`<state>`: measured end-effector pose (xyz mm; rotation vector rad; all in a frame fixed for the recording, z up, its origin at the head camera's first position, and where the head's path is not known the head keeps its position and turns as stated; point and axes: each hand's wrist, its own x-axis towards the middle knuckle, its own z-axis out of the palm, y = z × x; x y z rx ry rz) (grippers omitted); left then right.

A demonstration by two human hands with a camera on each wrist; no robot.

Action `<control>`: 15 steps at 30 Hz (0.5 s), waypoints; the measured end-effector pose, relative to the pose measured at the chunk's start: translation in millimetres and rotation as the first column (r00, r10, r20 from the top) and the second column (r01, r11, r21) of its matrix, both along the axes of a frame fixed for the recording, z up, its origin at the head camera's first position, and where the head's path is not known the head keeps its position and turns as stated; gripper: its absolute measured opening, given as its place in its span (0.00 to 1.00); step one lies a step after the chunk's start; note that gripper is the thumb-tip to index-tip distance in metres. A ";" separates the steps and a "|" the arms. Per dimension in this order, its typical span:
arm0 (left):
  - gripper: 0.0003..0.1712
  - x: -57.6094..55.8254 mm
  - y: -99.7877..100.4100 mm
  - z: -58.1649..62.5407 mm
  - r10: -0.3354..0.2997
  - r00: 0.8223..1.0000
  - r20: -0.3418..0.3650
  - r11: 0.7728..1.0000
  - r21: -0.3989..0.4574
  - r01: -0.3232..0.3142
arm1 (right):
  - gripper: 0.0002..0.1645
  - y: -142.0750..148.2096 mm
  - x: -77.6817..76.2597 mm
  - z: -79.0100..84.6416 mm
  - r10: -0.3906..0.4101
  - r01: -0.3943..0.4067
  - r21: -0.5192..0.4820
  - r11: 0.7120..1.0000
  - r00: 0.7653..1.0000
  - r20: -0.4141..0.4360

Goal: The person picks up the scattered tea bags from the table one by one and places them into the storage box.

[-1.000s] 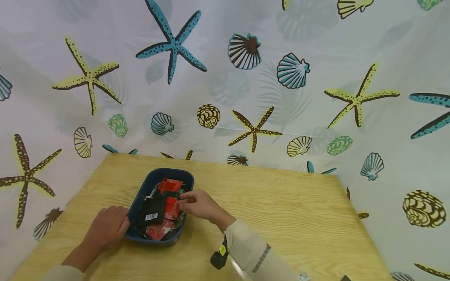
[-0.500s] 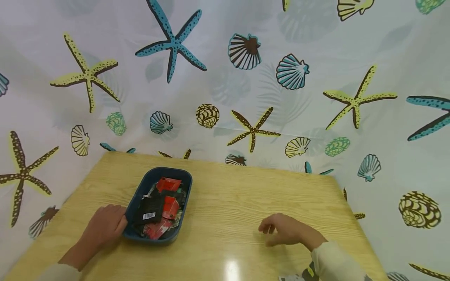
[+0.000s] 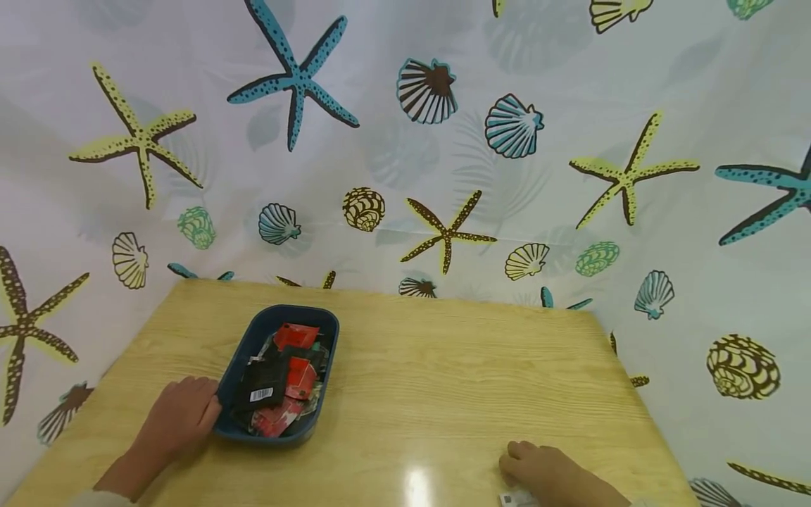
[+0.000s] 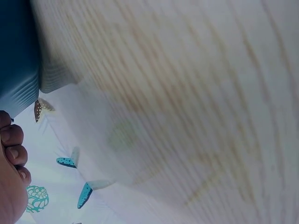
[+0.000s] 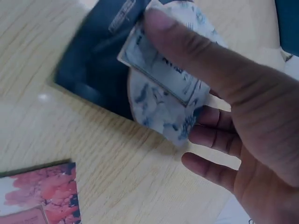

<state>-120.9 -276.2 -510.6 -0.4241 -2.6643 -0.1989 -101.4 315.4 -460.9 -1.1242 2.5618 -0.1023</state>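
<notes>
My right hand is low on the right side of the table. In the right wrist view it pinches a flat sachet, dark blue with a white-and-blue flowered end, its thumb lying over the pale label. A second packet with red flowers lies on the table beside it. My left hand rests on the table against the left wall of a dark blue basket, fingers loosely bent. Packets fill that basket, among them a black one with a barcode and a red one.
The basket stands on the left half of a light wooden table. A white curtain printed with starfish and shells surrounds the table's back and sides.
My right hand has left the basket, swung right across the table and come down on the blue sachet. My left hand stays beside the basket, and the view has shifted slightly.
</notes>
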 end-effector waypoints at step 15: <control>0.14 0.7 -2.7 1.3 0.005 1.000 -0.001 1.000 -0.017 -0.005 | 0.06 -34.2 -44.8 15.0 -0.096 0.202 -0.467 0.861 0.966 0.241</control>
